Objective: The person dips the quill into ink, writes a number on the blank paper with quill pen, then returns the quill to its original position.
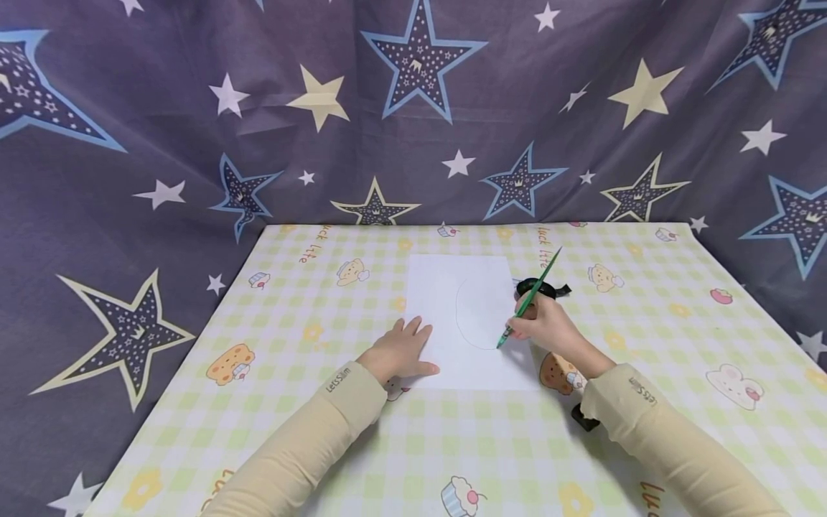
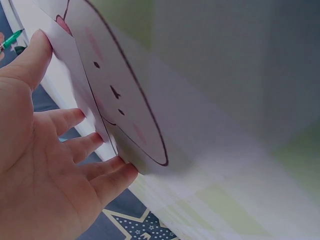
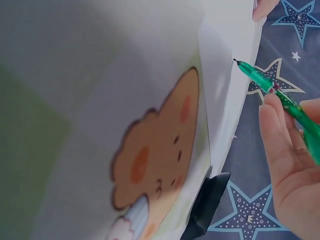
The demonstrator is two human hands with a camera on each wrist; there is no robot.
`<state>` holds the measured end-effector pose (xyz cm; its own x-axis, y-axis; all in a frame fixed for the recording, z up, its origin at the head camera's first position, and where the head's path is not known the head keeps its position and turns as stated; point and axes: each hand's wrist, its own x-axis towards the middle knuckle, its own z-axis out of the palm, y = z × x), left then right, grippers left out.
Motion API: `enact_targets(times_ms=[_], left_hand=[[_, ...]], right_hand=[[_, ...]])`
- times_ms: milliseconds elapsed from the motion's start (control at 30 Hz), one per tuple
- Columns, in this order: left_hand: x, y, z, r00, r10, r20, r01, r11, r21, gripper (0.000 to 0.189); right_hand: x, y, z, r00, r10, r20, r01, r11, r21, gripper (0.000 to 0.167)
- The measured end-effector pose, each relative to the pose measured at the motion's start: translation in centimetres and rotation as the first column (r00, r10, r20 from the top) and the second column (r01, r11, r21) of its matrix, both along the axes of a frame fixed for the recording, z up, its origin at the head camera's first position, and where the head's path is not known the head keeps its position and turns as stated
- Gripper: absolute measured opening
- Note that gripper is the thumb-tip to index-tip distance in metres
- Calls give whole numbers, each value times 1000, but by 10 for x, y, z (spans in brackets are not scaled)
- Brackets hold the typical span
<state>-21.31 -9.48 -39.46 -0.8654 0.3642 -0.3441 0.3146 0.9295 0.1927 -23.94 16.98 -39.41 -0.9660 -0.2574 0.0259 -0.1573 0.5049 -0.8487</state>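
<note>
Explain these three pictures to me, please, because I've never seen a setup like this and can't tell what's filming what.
There's no machine, just a person's two bare hands. The wide picture comes from a camera on the head, looking forward and down; each close-up comes from a camera on one wrist. A green-and-white checked cloth with cartoon prints covers the table. On it lies a rectangular white paper sheet. The right hand holds a slim green pen, its tip at the end of a thin curved line. The left hand rests on the sheet's left edge. A rounded black object, partly hidden, I can't identify.
</note>
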Motion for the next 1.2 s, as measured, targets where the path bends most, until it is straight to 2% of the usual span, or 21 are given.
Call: enact_targets(times_ms=[267, 967, 1200], left_hand=[[0, -1, -1, 1000, -4, 1, 4, 1000, 10, 81], [-1, -2, -2, 1000, -15, -4, 15, 1000, 2, 82], [0, -2, -1, 1000, -13, 0, 13, 1000, 14, 81]], right_hand=[[1, 2, 1, 1000, -6, -13, 6, 1000, 0, 13], [-2, 10, 4, 1000, -30, -4, 30, 996, 82, 13], [-2, 12, 6, 999, -49, 6, 48, 993, 110, 17]])
